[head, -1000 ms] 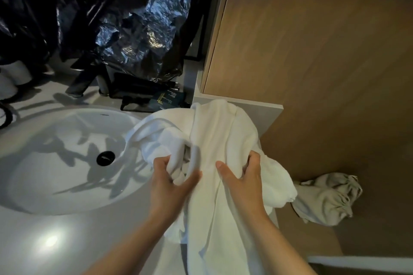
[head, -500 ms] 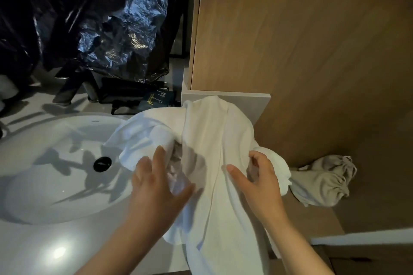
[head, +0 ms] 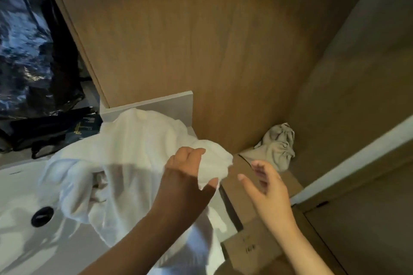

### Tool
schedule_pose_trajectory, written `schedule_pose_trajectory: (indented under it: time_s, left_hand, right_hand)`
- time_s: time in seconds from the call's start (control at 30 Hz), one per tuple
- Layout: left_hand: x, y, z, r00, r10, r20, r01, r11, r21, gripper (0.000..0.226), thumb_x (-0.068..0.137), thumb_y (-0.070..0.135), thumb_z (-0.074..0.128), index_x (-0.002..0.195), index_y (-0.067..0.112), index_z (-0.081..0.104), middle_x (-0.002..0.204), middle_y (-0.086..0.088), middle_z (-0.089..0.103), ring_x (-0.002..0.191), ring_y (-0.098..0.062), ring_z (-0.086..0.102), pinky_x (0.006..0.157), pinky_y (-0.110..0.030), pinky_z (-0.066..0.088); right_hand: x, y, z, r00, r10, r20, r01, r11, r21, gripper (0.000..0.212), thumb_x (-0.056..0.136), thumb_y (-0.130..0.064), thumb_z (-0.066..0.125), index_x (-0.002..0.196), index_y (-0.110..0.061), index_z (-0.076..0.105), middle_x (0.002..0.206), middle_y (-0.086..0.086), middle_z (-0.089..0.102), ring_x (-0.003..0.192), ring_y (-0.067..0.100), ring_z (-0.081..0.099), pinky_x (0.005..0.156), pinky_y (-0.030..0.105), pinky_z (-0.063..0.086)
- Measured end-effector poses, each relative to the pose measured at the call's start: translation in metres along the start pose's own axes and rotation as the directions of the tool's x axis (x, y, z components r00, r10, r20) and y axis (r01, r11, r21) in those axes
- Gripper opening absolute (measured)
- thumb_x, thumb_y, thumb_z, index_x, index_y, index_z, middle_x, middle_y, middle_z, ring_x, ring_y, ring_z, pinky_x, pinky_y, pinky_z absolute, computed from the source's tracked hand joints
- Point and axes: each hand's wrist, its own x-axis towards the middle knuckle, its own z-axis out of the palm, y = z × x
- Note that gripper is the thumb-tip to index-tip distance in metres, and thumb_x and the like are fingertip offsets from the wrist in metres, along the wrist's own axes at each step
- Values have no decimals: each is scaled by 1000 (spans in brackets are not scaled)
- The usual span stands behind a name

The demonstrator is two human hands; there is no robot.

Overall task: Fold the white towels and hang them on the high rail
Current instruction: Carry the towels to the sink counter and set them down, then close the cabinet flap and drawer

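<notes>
Setting: bathroom vanity seen from above, backed by a wood-panelled wall point(head: 201, 40); no high rail is in view.
Far left: a crumpled black plastic bag point(head: 26, 51) sits above a white sink point(head: 17, 187), whose dark drain point(head: 42, 216) is uncovered.
Towel: the white towel point(head: 134, 152) lies unfolded in a loose heap on the counter's right end. One side spills into the sink and the front hangs over the counter's edge. The bunching hides its long axis.
Left hand: the left hand point(head: 185, 178) reaches across and grips a bunched end at the heap's right edge, thumb below, fingers curled on top.
Right hand: the right hand point(head: 268, 190) is wide, fingers spread, holding nothing. It is just right of that bunched end and apart from it.
Key relation: the gripped end lies left of the free hand, between the two hands, so the right hand is the nearer one to take a second hold there.
Far right: a beige cloth bag point(head: 277, 147) sits in the corner, apart from the towel.
Stage, as judged: folding is not yet begun.
</notes>
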Motion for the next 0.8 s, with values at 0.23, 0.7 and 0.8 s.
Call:
schedule_pose_trajectory:
  time_s: [0.23, 0.7, 0.8]
  left_hand:
    - [22, 67, 63, 960, 61, 275, -41, 996, -78, 50, 85, 40, 65, 130, 26, 52, 126, 7, 49, 110, -12, 49, 98, -30, 45]
    - [7, 195, 159, 674, 304, 673, -424, 905, 16, 56, 90, 45, 58, 139, 26, 39, 137, 1, 43, 124, -17, 42, 104, -32, 36]
    - [10, 198, 168, 635, 372, 677, -480, 877, -31, 58, 90, 45, 57, 141, 25, 39, 136, 1, 45, 124, -17, 43, 104, -31, 37]
  right_hand:
    - [-35, 56, -91, 971, 94, -218, -115, 989, -87, 41, 87, -39, 69, 123, -35, 51, 121, -16, 51, 112, -3, 48, 81, 6, 36]
    - [-138, 137, -232, 892, 313, -325, -439, 770, -464, 59, 90, -41, 65, 143, -31, 41, 139, -9, 46, 126, 7, 49, 103, 25, 46]
    - [-148, 140, -237, 861, 347, -371, -496, 731, -468, 59, 91, -41, 65, 144, -31, 40, 142, -6, 46, 130, 10, 47, 106, 30, 46]
